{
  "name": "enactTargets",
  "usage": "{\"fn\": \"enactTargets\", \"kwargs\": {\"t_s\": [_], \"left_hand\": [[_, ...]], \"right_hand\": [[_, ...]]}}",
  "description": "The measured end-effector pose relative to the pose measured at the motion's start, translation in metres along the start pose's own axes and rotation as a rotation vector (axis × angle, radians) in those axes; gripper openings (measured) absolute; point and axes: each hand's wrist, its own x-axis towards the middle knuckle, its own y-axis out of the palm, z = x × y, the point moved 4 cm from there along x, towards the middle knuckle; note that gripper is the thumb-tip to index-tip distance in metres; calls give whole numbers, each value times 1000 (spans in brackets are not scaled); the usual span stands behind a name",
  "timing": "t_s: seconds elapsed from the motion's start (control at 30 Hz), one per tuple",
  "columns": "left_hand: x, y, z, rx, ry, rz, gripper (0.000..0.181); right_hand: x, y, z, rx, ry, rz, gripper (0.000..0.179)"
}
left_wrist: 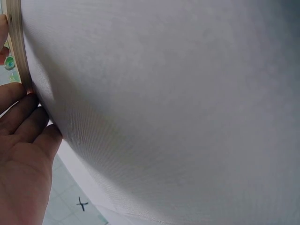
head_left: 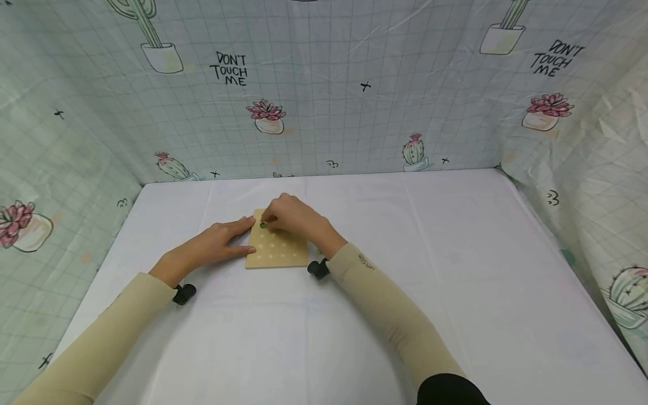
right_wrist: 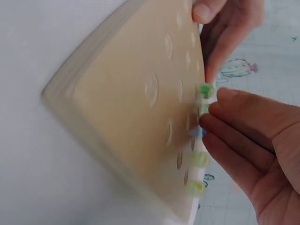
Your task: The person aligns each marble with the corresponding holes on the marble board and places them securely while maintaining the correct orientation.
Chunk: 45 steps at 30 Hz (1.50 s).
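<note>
A square light wooden board with rows of round dimples lies on the white table. My left hand rests against the board's left edge, its thumb and fingers spread apart along it. In the left wrist view, the fingertips touch the board's side. Over the far left part of the board is my right hand, fingertips close together and pointing down. A green glass marble sits just beside these fingertips. Past them, a blue marble is partly hidden, and a yellow marble stands in the same row.
White cloth covers the table around the board. Behind it rises a curtain printed with potted plants. Black wrist cameras sit under both sleeves, the right one close to the board's near right corner.
</note>
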Motion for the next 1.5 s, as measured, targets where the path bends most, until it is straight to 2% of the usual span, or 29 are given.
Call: {"fn": "enactTargets", "kwargs": {"t_s": [0.43, 0.77, 1.1, 1.37, 1.5], "left_hand": [[2, -1, -1, 20, -4, -1, 94], [0, 1, -2, 20, -1, -10, 93], [0, 1, -4, 25, -3, -9, 92], [0, 1, -4, 21, -3, -6, 92], [0, 0, -4, 22, -6, -4, 92]], "right_hand": [[-48, -26, -30, 23, -67, 31, 27], [-76, -36, -69, 22, -34, 78, 28], [-85, -30, -92, 30, -88, 118, 28], [-85, -31, -95, -4, -139, 161, 26], [-82, -30, -94, -57, -179, 184, 25]]}}
